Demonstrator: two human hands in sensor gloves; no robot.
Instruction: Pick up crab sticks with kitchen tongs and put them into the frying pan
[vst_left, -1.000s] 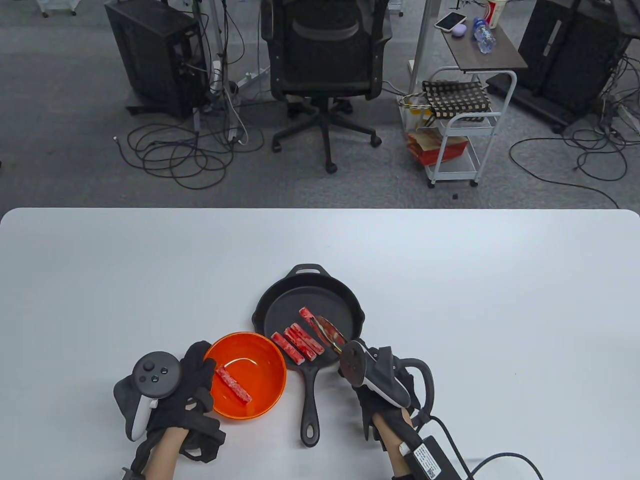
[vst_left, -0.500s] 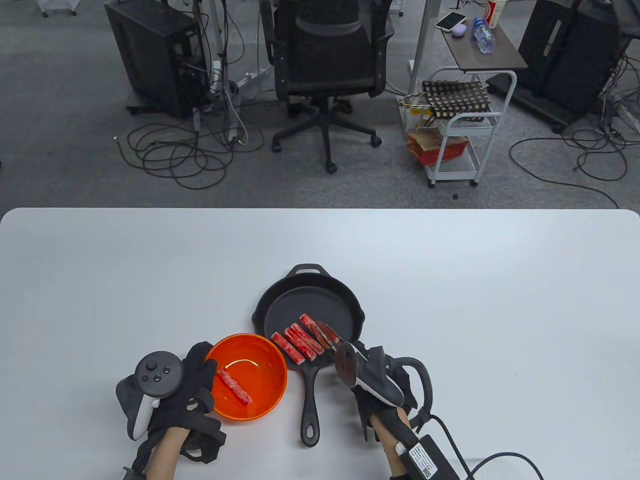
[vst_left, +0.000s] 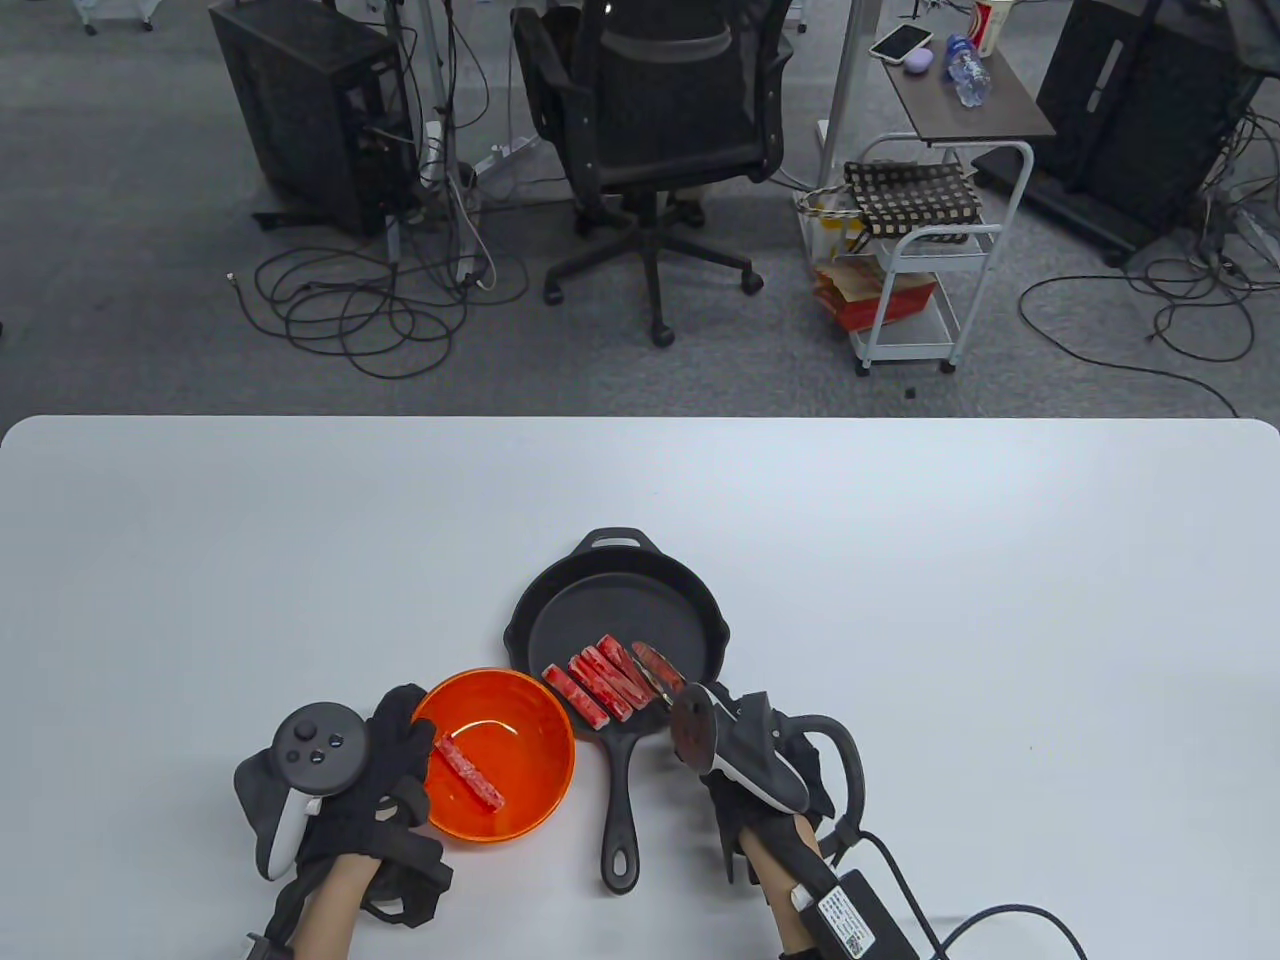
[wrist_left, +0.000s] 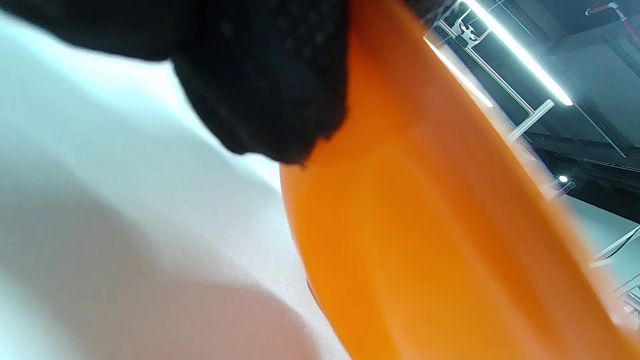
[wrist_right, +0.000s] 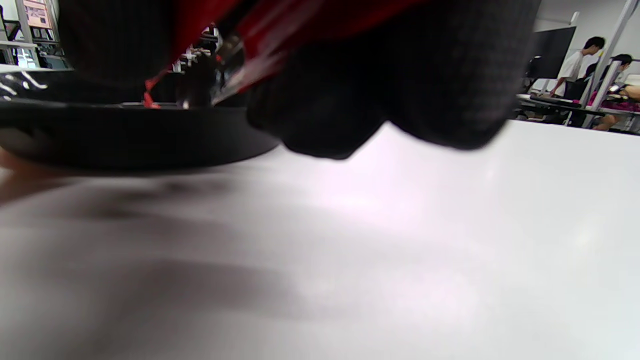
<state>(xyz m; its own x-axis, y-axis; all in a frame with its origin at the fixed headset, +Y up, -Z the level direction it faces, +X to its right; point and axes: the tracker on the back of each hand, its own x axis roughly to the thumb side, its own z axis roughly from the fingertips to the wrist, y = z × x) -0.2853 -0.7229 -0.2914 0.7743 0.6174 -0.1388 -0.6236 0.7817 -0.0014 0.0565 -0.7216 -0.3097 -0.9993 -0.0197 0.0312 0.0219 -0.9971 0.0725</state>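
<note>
**Ana:** At the desk's (vst_left: 900, 560) left, the left hand (vst_left: 375, 775) steadies the orange bowl (vst_left: 535, 790), fingers curled over its near-left rim. The left wrist view shows a gloved fingertip pressed on the bowl's outer wall. One crab stick (vst_left: 468, 771) lies inside, slanting across the bottom.

**Ben:** And to the right of that?

**Ana:** The frying pan (vst_left: 690, 610) sits just beside the bowl, its handle pointing toward the person. Four crab sticks (vst_left: 595, 683) lie side by side in its near-left part. The kitchen tongs (vst_left: 658, 667) have their red tips down at the rightmost stick, touching or nearly so. Whether the tips pinch anything I cannot tell; they look close together.

**Ben:** The right hand?

**Ana:** The right hand (vst_left: 765, 800) is at the pan's near-right edge, its grip wrapped round the tong handles. The right wrist view shows curled gloved fingers with the red arms running out between them.

**Ben:** So the step is settling that stick into the row?

**Ana:** I judge so. To do it well, ease the squeeze gently so the tips spread without flicking the stick, then lift straight up before swinging left. Dragging sideways could knock the neat row apart. Keep the bowl braced, since one stick is left to fetch.
</note>
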